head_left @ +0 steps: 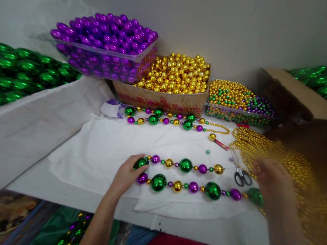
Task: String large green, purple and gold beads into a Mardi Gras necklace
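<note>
My left hand (127, 172) is closed round a large green bead (140, 163) at the left bend of a bead strand. From there the strand runs right in two rows on the white cloth, with green, purple and gold beads (177, 186) of mixed sizes. My right hand (273, 181) is smeared by motion, beside the lower row's right end and over small gold bead chains (262, 143); whether it holds anything is unclear. Black-handled scissors (242, 176) lie just left of it. A finished-looking looped necklace (153, 119) rests farther back.
Behind the cloth (94, 159) stand a clear tub of purple beads (106, 65), a cardboard box of gold beads (165, 100) and a tub of small mixed beads (238, 114). Large green beads (23, 66) fill a box at left. A red lighter-like stick (221, 144) lies near a gold bead.
</note>
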A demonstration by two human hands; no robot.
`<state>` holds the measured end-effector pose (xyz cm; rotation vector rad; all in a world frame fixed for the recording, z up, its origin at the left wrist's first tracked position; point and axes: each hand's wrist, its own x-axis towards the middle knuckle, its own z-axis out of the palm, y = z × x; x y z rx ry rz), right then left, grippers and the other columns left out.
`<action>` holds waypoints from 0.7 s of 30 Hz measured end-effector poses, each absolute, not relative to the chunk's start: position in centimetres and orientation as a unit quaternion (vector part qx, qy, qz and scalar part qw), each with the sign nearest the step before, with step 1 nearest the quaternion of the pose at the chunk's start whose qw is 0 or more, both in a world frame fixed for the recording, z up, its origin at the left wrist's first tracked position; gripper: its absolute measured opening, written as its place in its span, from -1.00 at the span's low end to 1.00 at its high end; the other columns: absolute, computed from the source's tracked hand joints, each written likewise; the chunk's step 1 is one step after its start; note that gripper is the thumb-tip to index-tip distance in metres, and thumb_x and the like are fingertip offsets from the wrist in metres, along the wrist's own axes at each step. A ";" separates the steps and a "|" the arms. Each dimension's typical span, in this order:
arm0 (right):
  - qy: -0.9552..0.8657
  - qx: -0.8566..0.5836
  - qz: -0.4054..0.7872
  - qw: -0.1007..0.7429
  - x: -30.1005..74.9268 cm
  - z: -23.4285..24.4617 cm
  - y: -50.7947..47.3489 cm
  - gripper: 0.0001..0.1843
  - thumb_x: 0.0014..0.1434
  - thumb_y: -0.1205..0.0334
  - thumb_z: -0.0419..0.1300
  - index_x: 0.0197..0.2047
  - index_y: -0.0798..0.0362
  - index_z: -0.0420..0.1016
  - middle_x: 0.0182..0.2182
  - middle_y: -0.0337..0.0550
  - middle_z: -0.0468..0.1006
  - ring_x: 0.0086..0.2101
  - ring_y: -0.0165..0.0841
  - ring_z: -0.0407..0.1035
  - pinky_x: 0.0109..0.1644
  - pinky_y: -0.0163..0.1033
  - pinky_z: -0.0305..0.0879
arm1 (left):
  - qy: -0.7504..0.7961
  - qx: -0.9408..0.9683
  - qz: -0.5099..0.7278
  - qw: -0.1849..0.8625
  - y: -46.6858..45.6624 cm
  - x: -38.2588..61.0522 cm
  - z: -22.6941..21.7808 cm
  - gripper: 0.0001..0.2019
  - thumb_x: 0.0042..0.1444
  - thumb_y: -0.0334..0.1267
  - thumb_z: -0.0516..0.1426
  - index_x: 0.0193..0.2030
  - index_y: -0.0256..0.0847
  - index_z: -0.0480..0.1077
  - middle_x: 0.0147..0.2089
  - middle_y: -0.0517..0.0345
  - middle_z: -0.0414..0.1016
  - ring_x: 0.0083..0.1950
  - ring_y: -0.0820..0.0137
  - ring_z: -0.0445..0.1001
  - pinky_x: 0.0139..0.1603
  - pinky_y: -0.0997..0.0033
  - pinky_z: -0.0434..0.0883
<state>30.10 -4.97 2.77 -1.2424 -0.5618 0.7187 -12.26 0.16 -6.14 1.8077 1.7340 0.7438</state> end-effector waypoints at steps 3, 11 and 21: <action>-0.234 -0.560 0.343 0.717 30.5 2.3 -4.9 -0.88 -0.07 0.27 0.35 -0.45 0.07 0.48 -0.40 -0.19 0.52 -0.39 -0.41 0.37 -0.43 -0.34 0.27 | 0.641 0.670 0.271 0.258 0.3 -12.3 -6.3 -0.48 0.01 0.10 0.14 0.01 -0.21 0.42 0.02 -0.01 0.51 0.06 0.15 0.45 0.13 0.13 0.37; -0.218 -0.549 0.362 0.722 30.7 2.1 -5.0 -0.80 -0.14 0.26 0.39 -0.41 0.09 0.49 -0.40 -0.23 0.53 -0.39 -0.47 0.39 -0.43 -0.40 0.30 | 0.647 0.669 0.259 0.257 0.4 -12.3 -6.3 -0.47 0.02 0.12 0.12 0.02 -0.21 0.41 0.04 -0.02 0.50 0.06 0.15 0.46 0.10 0.16 0.39; -0.214 -0.545 0.365 0.724 30.6 2.1 -4.9 -0.80 -0.15 0.27 0.39 -0.41 0.09 0.50 -0.40 -0.22 0.53 -0.39 -0.46 0.40 -0.43 -0.40 0.33 | 0.641 0.673 0.264 0.259 0.4 -12.4 -6.5 -0.45 0.01 0.12 0.12 0.02 -0.23 0.41 0.02 -0.04 0.50 0.05 0.14 0.45 0.12 0.12 0.37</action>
